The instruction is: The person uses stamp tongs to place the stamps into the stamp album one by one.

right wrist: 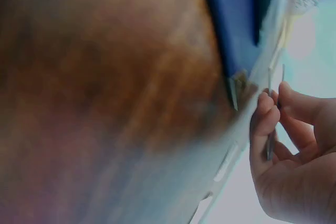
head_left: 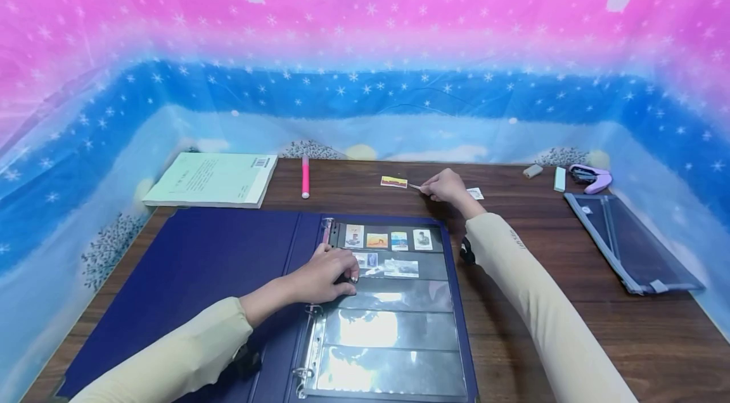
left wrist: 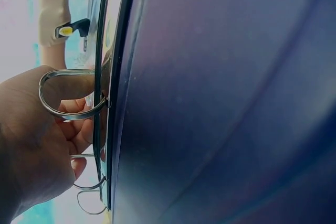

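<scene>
My right hand [head_left: 447, 186] pinches a pair of metal tweezers [head_left: 415, 187] over the back of the table. The tweezers' tip meets the right edge of a yellow and red stamp [head_left: 394, 182]; whether they grip it I cannot tell. In the right wrist view, thumb and fingers hold the tweezers [right wrist: 270, 148]. My left hand [head_left: 327, 273] rests on the clear-pocket page [head_left: 393, 301] of a dark blue ring-binder album [head_left: 228, 251], its fingers loosely bent. Several stamps [head_left: 377, 241] sit in the top two rows, partly covered by that hand. Beside the right wrist lies another stamp [head_left: 475, 193].
A pale green book [head_left: 211, 180] and a pink marker [head_left: 305, 178] lie at the back left. To the right are an eraser [head_left: 533, 171], a pale green block [head_left: 559, 179], a purple stapler [head_left: 593, 179] and a mesh zip pouch [head_left: 639, 244]. Metal rings [left wrist: 68, 114] rise along the album's spine.
</scene>
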A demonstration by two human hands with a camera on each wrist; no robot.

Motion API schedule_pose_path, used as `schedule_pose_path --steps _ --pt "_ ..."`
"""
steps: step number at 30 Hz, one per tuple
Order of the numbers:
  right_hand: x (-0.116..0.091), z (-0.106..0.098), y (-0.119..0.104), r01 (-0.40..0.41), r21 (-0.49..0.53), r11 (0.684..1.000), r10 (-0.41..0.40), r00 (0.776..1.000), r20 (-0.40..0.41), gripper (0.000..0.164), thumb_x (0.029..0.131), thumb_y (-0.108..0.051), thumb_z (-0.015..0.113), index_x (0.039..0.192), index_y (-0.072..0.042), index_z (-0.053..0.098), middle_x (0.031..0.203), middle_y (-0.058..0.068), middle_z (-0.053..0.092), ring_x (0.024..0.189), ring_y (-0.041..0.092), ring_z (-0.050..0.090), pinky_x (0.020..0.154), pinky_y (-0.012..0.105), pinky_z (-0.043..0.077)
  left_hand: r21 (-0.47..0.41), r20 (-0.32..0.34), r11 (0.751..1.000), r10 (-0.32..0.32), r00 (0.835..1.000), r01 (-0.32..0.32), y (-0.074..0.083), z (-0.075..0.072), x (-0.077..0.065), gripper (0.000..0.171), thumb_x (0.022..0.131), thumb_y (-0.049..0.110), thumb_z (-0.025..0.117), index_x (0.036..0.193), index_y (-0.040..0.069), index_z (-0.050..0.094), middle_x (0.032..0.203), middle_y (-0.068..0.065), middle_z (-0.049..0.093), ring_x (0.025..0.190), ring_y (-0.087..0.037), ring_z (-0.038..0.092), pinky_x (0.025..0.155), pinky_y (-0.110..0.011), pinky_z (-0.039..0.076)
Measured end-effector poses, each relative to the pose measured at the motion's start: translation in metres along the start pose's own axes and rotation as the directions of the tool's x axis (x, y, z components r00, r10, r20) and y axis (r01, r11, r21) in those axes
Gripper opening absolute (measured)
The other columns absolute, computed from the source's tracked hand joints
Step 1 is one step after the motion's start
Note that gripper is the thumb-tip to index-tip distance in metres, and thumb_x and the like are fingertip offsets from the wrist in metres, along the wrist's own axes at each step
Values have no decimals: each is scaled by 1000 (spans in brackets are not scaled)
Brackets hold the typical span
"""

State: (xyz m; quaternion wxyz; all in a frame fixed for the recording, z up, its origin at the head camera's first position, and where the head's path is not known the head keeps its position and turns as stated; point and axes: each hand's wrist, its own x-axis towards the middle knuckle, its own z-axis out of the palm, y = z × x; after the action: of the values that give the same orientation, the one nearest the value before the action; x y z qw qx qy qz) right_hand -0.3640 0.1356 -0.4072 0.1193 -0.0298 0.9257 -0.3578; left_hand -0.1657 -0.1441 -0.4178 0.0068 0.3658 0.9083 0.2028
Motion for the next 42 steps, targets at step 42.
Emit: schedule_pose_path --steps 42 --pt "64 11 -36 336 -307 890 -298 940 167 22 91 -14 58 109 -10 70 118 11 66 105 26 59 86 38 44 -7 17 1000 2 1000 -2 -3 1 -5 18 81 26 70 88 17 55 80 6 53 77 -2 44 83 -32 24"
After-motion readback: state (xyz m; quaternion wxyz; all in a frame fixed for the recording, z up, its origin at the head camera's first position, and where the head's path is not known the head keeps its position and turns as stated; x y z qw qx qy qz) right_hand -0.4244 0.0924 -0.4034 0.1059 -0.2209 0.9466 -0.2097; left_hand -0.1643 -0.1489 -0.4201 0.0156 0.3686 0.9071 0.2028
